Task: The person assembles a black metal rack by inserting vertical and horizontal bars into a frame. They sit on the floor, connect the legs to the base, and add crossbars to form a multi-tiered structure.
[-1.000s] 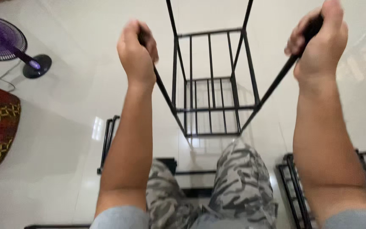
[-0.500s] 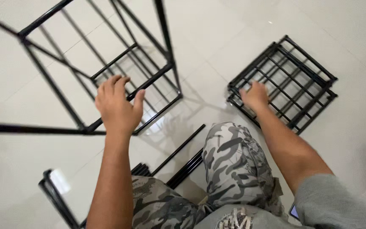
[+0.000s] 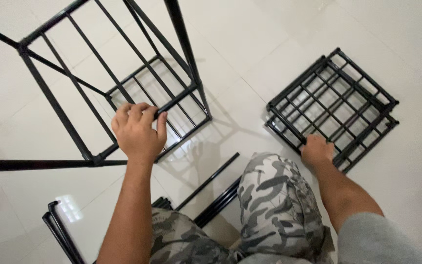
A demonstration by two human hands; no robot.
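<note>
A tall black metal rack frame (image 3: 98, 73) stands on the white tiled floor in front of me. My left hand (image 3: 137, 132) is curled around one of its upper bars near the frame's right side. To the right, a stack of black metal grid shelves (image 3: 335, 105) lies flat on the floor. My right hand (image 3: 317, 150) reaches down and grips the near edge of that stack. My knees in camouflage trousers (image 3: 274, 205) are between the two arms.
Loose black metal rods (image 3: 211, 183) lie on the floor by my knees. Another black frame piece (image 3: 62, 230) lies at the lower left. The floor is glossy white tile (image 3: 279, 39).
A second ago both hands held the rack's upright bars. My right hand has let go and gone down to the shelf stack; my left hand has settled its grip on a frame bar.
</note>
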